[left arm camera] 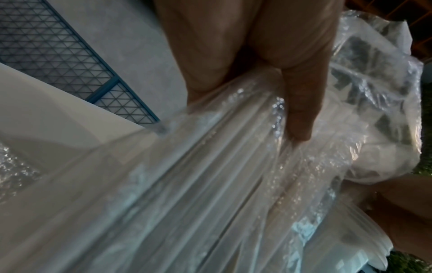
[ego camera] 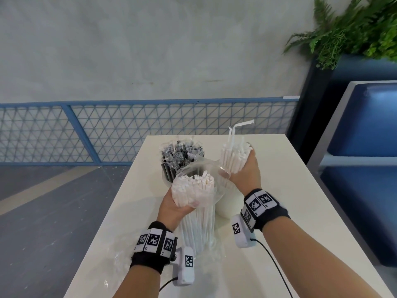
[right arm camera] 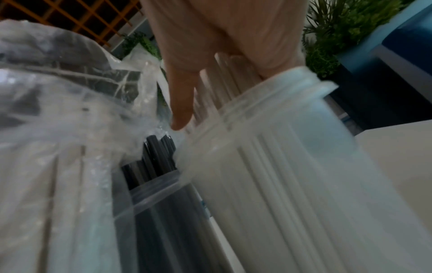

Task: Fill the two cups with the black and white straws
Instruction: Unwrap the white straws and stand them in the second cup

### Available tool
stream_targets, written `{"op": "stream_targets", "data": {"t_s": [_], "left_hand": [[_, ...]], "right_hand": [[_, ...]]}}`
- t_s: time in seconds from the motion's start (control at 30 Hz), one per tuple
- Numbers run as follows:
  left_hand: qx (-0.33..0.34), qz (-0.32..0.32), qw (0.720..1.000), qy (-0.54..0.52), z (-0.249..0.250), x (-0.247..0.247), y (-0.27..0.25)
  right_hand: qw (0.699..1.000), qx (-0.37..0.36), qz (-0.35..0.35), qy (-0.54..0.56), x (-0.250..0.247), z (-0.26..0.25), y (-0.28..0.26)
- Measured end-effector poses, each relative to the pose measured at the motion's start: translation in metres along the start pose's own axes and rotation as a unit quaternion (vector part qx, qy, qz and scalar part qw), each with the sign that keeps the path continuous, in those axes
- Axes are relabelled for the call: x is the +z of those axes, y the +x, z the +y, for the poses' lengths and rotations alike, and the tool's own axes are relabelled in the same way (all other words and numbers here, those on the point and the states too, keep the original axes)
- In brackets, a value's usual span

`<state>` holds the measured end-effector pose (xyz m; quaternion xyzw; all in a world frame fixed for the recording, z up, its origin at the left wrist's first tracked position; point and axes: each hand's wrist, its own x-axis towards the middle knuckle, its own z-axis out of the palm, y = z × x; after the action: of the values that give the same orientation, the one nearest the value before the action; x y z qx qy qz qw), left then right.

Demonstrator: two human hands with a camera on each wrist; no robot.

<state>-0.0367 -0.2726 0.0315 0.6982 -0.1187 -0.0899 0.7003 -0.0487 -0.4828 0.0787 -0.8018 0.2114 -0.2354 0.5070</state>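
My left hand (ego camera: 171,206) grips a clear plastic bag of white straws (ego camera: 198,211), held upright above the white table (ego camera: 279,190); my fingers (left arm camera: 301,103) curl round the bag's film. My right hand (ego camera: 245,168) holds a bunch of white straws (ego camera: 233,157) whose lower ends stand in a translucent white cup (right arm camera: 292,157). One straw's bent tip (ego camera: 242,124) sticks out on top. Behind the bag, a clear cup (right arm camera: 163,194) holds wrapped black straws (ego camera: 182,154).
The table's left edge drops to a grey floor. A blue mesh fence (ego camera: 107,130) runs behind the table. A blue bench (ego camera: 363,147) and a planter with green ferns (ego camera: 354,29) stand to the right. Loose clear plastic (ego camera: 120,261) lies near my left wrist.
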Motion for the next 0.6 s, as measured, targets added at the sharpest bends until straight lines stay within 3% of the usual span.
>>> {"op": "stream_targets", "data": {"t_s": [0.1,0.23,0.4,0.6], "left_hand": [[0.001,-0.003,1.0,0.005,0.001,0.0,0.0],[0.001,0.0,1.0,0.012,0.0,-0.002,0.001],[-0.014,0.006,1.0,0.005,-0.001,-0.003,0.002],[-0.022,0.01,1.0,0.015,-0.002,-0.003,0.003]], "right_hand": [[0.999,0.012,0.007,-0.041,0.008,0.005,0.003],[0.999,0.037,0.026,-0.016,0.008,0.005,0.007],[0.997,-0.048,0.049,-0.032,-0.008,-0.018,0.008],[0.997,-0.082,-0.001,0.009,-0.015,-0.029,0.004]]}}
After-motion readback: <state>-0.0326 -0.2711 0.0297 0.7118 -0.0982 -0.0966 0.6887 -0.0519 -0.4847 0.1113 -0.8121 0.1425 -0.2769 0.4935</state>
